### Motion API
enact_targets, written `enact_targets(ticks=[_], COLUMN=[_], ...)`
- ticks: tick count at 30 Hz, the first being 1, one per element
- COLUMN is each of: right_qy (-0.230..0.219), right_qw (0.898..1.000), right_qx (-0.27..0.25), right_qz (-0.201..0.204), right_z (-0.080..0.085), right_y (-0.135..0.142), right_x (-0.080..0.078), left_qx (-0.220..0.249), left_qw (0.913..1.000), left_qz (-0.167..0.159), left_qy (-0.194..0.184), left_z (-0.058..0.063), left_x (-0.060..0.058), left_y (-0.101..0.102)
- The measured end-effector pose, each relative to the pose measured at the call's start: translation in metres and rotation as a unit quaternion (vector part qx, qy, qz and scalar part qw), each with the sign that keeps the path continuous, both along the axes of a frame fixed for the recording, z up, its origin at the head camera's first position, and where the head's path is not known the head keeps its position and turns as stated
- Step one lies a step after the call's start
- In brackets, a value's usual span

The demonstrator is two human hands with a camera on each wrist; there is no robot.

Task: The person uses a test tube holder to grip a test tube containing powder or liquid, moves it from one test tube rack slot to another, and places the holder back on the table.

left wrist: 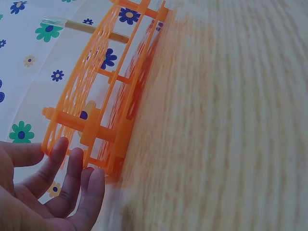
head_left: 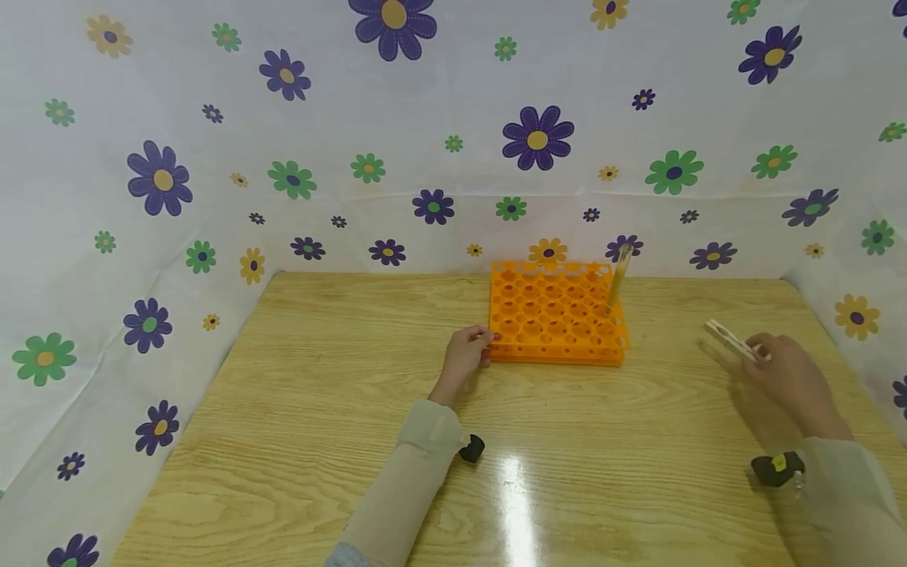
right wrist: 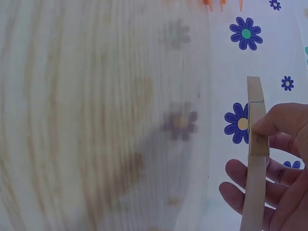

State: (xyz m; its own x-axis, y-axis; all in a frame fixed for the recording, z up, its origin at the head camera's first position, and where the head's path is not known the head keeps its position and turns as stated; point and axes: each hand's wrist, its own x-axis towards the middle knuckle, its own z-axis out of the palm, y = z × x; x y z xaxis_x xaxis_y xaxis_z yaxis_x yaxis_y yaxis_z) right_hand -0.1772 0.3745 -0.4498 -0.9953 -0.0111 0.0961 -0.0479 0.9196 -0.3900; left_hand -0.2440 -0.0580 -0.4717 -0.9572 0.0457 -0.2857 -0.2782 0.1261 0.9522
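Note:
An orange test tube rack (head_left: 556, 354) stands on the table, its top full of round holes. One glass test tube (head_left: 616, 283) with yellowish contents stands in its right side, tilted slightly. My left hand (head_left: 464, 356) holds the rack at its front left corner; the left wrist view shows bent fingers (left wrist: 72, 175) against the rack's end. To the right of the rack and apart from it, my right hand (head_left: 790, 382) grips a wooden test tube holder (head_left: 730, 339). In the right wrist view the thumb presses on the holder (right wrist: 256, 91), whose far end holds nothing.
The wood-grain table (head_left: 319, 441) meets a white cloth (head_left: 439, 94) with printed flowers behind the rack and at both sides. A black wrist camera (head_left: 777, 469) is strapped at the right sleeve, and another (head_left: 472, 448) at the left.

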Motion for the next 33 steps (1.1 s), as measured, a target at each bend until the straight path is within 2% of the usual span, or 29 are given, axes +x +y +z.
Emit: enact_targets(ticks=[5, 10, 16, 17, 22, 24, 33], right_qy=[0.0, -0.019, -0.016, -0.013, -0.018, -0.022, -0.005], right_qw=[1.0, 1.0, 1.0, 1.0, 1.0, 1.0, 1.0], right_qx=[-0.003, -0.009, -0.008, -0.008, -0.012, -0.015, -0.006], right_qz=[0.006, 0.011, 0.014, 0.014, 0.011, 0.012, 0.023], right_z=[0.004, 0.012, 0.022, 0.023, 0.027, 0.029, 0.035], right_y=[0.001, 0.002, -0.001, -0.001, -0.004, -0.006, -0.009], right_x=[-0.002, -0.004, -0.005, -0.006, -0.008, -0.008, -0.01], left_qx=[-0.006, -0.009, -0.006, -0.007, -0.007, -0.006, -0.008], left_qw=[0.9999, 0.9997, 0.9998, 0.9999, 0.9999, 0.9999, 0.9999], left_qz=[0.011, 0.019, 0.012, 0.009, 0.009, 0.014, 0.01], left_qy=[0.01, 0.012, 0.012, 0.009, 0.003, 0.005, -0.005], left_z=[-0.001, -0.001, 0.003, 0.007, 0.008, 0.004, 0.004], left_x=[0.002, 0.003, 0.0, 0.002, 0.001, 0.0, 0.002], left_y=[0.001, 0.002, 0.001, 0.001, 0.001, 0.001, 0.001])
